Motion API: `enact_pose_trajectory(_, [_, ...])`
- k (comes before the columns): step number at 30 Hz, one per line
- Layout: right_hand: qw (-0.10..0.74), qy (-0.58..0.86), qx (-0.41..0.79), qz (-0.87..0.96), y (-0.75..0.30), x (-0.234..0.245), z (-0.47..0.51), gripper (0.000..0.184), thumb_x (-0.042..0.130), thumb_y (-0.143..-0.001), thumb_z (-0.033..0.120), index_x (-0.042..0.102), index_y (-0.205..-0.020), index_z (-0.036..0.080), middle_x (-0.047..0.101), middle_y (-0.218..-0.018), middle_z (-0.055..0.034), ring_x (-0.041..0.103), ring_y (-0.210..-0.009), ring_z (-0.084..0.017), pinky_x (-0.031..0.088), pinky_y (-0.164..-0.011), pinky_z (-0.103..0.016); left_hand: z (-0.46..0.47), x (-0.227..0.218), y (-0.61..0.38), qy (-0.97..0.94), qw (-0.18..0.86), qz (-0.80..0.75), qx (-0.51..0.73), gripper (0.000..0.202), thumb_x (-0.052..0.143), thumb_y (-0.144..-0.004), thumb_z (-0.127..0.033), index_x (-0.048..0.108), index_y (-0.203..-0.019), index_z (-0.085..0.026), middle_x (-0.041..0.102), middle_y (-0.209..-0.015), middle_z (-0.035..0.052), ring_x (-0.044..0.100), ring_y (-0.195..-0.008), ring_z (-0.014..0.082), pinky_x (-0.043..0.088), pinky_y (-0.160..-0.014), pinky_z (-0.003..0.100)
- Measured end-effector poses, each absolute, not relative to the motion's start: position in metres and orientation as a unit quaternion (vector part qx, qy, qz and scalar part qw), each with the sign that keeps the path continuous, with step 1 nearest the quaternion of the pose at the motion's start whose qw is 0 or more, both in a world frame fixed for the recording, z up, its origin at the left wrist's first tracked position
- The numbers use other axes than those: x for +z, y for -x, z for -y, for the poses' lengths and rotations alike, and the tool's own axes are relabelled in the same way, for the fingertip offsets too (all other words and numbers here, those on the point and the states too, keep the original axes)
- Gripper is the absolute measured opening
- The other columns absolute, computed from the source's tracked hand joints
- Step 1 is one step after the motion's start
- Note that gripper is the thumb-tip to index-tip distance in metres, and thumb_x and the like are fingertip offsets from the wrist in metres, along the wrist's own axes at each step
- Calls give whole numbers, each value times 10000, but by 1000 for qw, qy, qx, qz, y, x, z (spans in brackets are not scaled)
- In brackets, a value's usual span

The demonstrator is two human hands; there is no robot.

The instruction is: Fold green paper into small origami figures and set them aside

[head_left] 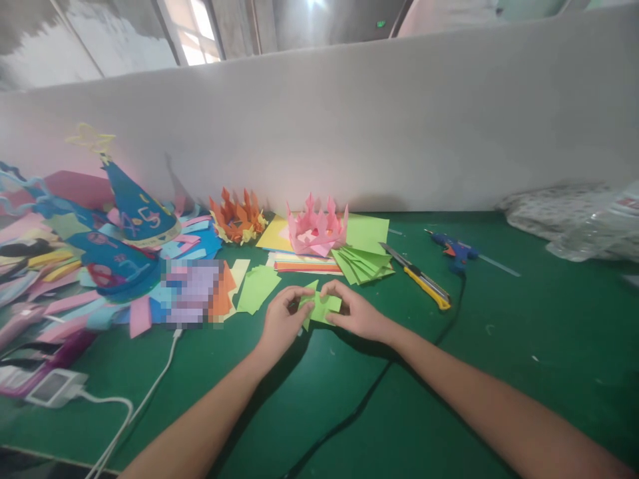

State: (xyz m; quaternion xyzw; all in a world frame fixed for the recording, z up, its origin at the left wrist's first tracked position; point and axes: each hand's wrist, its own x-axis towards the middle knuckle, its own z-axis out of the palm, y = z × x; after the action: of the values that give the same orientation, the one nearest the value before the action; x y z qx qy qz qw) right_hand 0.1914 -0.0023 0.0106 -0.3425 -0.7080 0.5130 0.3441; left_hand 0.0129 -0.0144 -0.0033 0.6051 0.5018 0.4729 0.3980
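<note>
Left hand (pixel 283 320) and right hand (pixel 360 315) pinch opposite sides of light-green paper (pixel 324 307) over the bench (pixel 504 319), one piece or two I cannot tell; I judge light, even pressure best, lest it buckle or crease askew.

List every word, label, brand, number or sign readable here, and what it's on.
"5": upright blue cone hat; the mark left of it may be "A" or "4".
Leaning blue cone hat: marks too blurred to read.
Clear bottle: label too blurred.
Green sign at the top: too small.
</note>
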Motion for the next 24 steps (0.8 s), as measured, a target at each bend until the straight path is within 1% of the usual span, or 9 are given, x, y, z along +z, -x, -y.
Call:
enact_pose_trajectory(2, [357, 346, 497, 711, -191, 9, 2, 224, 527, -745, 124, 485, -942, 222, 508, -922, 3, 444, -639, -99, 387, -563, -207, 14, -3, -13, -581, 414, -504, 487, 170, 623, -727, -243, 654, -876, -166, 640, -912, 58, 583, -808, 150, 454, -725, 262])
enact_pose_trajectory(5, [376, 344, 480, 714, -191, 7, 0, 218, 489, -755, 111, 498, -942, 220, 517, -916, 1, 468, -678, -115, 407, -599, -221, 13, 0, -14, -558, 428, -507, 499, 169, 641, -708, -255, 657, -848, -162, 651, -866, 49, 586, -783, 143, 456, -720, 257])
enact_pose_trajectory(8, [378, 352, 458, 724, -191, 5, 0, 235, 500, -770, 131, 516, -985, 225, 539, -950, -8, 488, -693, -121, 414, -609, -228, 14, 2, -13, -544, 443, -511, 497, 190, 651, -702, -268, 651, -855, -155, 657, -832, 42, 583, -742, 130, 454, -678, 236])
enact_pose_trajectory(11, [378, 359, 454, 723, -191, 5, 0, 186, 535, -786, 185, 558, -968, 217, 567, -948, -17, 513, -699, -127, 427, -614, -237, 14, 2, -13, -542, 451, -509, 494, 193, 648, -707, -270, 643, -859, -152, 659, -827, 39, 579, -722, 120, 452, -656, 224])
enact_pose_trajectory(16, [400, 373, 451, 705, -189, 6, -1, 67, 587, -775, 233, 619, -808, 185, 618, -807, -20, 559, -754, -156, 448, -701, -277, 15, 1, -15, -588, 408, -498, 490, 138, 619, -725, -224, 647, -848, -167, 633, -822, 31, 567, -715, 117, 453, -629, 218])
enact_pose_trajectory(19, [432, 368, 464, 681, -186, 6, -1, 80, 608, -759, 253, 611, -732, 178, 628, -788, -23, 575, -755, -159, 458, -720, -287, 18, 4, -17, -629, 363, -486, 487, 105, 591, -746, -185, 653, -830, -176, 617, -818, 29, 560, -709, 116, 450, -615, 215])
enact_pose_trajectory(24, [452, 394, 467, 650, -182, 2, 1, 107, 618, -754, 285, 627, -757, 178, 642, -787, -27, 591, -744, -163, 471, -718, -297, 22, 7, -18, -675, 299, -493, 460, 127, 565, -767, -140, 655, -842, -189, 608, -847, 33, 567, -729, 121, 447, -579, 202])
